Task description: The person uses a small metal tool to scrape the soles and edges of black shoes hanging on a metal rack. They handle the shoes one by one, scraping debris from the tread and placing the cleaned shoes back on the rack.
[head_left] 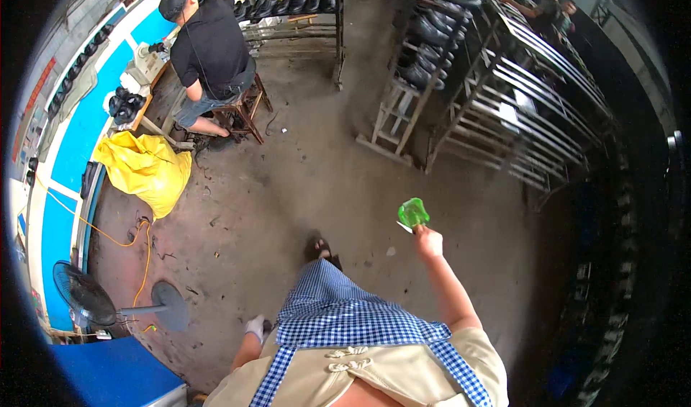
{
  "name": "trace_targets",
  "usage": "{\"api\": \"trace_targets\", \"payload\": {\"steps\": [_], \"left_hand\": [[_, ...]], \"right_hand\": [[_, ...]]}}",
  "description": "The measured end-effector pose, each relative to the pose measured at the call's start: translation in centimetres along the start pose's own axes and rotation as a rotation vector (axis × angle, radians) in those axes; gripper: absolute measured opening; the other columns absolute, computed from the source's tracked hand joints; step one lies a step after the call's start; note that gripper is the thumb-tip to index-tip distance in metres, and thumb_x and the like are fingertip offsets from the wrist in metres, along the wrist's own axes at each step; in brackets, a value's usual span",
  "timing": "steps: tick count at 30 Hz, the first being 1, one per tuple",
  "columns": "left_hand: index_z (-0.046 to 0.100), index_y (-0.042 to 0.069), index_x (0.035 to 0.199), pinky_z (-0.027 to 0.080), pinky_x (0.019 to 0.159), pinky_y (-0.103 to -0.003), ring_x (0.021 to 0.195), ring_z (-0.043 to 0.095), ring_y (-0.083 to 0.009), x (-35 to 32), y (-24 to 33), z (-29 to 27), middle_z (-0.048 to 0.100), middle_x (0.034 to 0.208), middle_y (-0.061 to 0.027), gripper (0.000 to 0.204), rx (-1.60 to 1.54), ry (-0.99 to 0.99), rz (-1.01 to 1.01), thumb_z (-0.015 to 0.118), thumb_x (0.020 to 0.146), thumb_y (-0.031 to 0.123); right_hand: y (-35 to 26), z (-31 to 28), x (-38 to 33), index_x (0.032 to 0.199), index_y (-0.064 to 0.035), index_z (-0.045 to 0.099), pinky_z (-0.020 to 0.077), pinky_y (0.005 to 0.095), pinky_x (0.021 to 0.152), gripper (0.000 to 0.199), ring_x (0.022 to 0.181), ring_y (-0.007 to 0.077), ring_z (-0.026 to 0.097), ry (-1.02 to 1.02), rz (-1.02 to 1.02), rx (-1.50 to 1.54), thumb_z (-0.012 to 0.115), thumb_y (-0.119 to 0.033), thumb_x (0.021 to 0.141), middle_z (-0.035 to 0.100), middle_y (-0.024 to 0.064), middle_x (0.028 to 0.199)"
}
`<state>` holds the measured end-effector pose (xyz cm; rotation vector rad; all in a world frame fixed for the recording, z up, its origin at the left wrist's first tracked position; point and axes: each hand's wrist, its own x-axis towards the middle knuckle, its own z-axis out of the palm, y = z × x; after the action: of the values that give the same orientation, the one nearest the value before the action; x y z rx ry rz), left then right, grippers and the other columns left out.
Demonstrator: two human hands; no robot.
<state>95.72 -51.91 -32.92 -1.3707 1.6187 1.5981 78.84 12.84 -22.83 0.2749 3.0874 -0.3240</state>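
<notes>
My right arm reaches forward over the floor, and my right hand [430, 242] is closed round the lower end of a bright green, translucent plastic-looking thing [413, 212]. Its exact kind is not clear. A thin white strip [404, 227] sticks out beside it from the same grip. My left hand does not show. Below, my blue checked apron [360, 323] hangs over my front, with one foot [321, 247] ahead and the other further back.
Ahead left, a person [214, 40] sits on a wooden stool [246, 110] by a blue-sided bench [79, 133]. A yellow sack [147, 173], orange cord [148, 252] and fan [83, 292] stand left. Shoe racks [392, 115] and a metal frame rack [497, 105] stand ahead right.
</notes>
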Motion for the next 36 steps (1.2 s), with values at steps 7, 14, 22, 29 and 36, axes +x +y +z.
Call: {"api": "trace_targets", "payload": {"steps": [7,14,22,29,36], "left_hand": [[0.065,0.004,0.087,0.055,0.06,-0.049,0.066,0.065,-0.0301,13.1,13.3,8.1,0.068,0.077,-0.0155,0.021,-0.066,-0.001,-0.173,0.057,0.092,0.023],[0.065,0.01,0.099,0.054,0.067,-0.038,0.077,0.067,-0.0193,23.9,51.0,28.6,0.069,0.092,-0.0054,0.029,0.039,-0.056,0.366,0.063,0.095,0.038],[0.06,0.009,0.115,0.057,0.074,-0.034,0.083,0.068,-0.0178,17.8,81.5,46.7,0.069,0.096,-0.0066,0.028,-0.009,-0.376,0.47,0.064,0.096,0.03],[0.068,0.003,0.104,0.055,0.074,-0.036,0.088,0.066,-0.0188,22.5,89.1,48.2,0.07,0.096,-0.01,0.038,0.086,-0.098,0.417,0.063,0.094,0.04],[0.069,0.007,0.093,0.056,0.07,-0.039,0.077,0.068,-0.023,31.9,105.7,53.0,0.069,0.088,-0.0095,0.035,0.408,-0.015,0.473,0.059,0.096,0.041]], "right_hand": [[-7.1,1.4,28.8,0.091,-0.0111,0.06,0.0538,0.0457,0.064,0.011,0.076,0.0315,0.069,0.103,-0.228,0.013,0.06,-0.022,0.089,0.068,0.0103,0.081],[-12.9,0.4,53.1,0.096,-0.0098,0.06,0.0541,0.0466,0.061,0.016,0.074,0.0319,0.07,-0.032,-0.262,-0.081,0.055,-0.024,0.093,0.07,0.0136,0.083],[-15.5,1.5,80.4,0.102,-0.0084,0.06,0.0554,0.0467,0.061,0.016,0.075,0.0322,0.071,0.004,-0.283,-0.146,0.049,-0.017,0.094,0.071,0.0127,0.088],[-17.8,1.3,100.1,0.098,-0.01,0.062,0.0565,0.0467,0.064,0.017,0.079,0.0309,0.072,-0.095,-0.135,-0.122,0.049,-0.021,0.094,0.072,0.0119,0.087],[-18.0,-0.7,113.8,0.098,-0.0103,0.06,0.0552,0.0467,0.069,0.011,0.082,0.0333,0.071,-0.074,0.03,-0.088,0.052,-0.015,0.092,0.07,0.0154,0.09]]}}
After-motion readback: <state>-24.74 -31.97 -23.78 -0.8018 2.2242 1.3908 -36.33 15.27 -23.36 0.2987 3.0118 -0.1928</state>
